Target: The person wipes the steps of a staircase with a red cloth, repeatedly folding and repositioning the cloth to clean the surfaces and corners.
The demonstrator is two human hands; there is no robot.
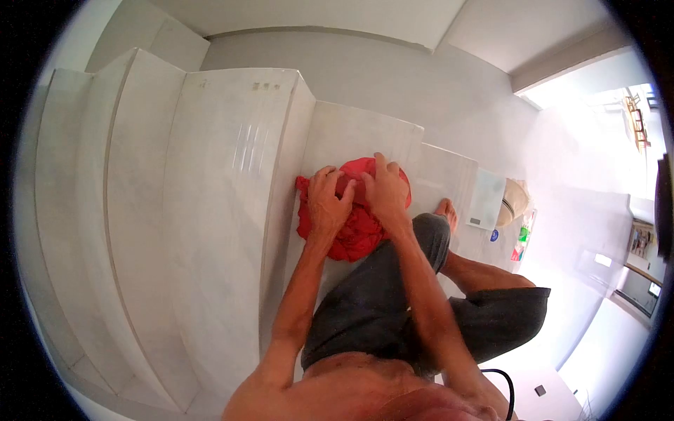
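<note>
A crumpled red cloth [356,235], perhaps a bag, lies bunched on the pale step in front of my bent legs. My left hand [328,202] is on its upper left part, fingers curled and thumb pointing toward the other hand. On the upper right part, my right hand [384,189] grips with bent fingers, its thumb near the left thumb. The fabric between the two hands looks smoother and stretched, while the lower part is wrinkled. What lies inside or under the folds is hidden.
Pale stair steps [221,168] rise at the left. Beyond my bare foot [447,212] lie a flat whitish scale-like plate [486,200], a beige item with a dark stripe [514,201], a blue round piece [494,235] and a green-and-red packet [521,242]. A black cable [507,382] curves near my right side.
</note>
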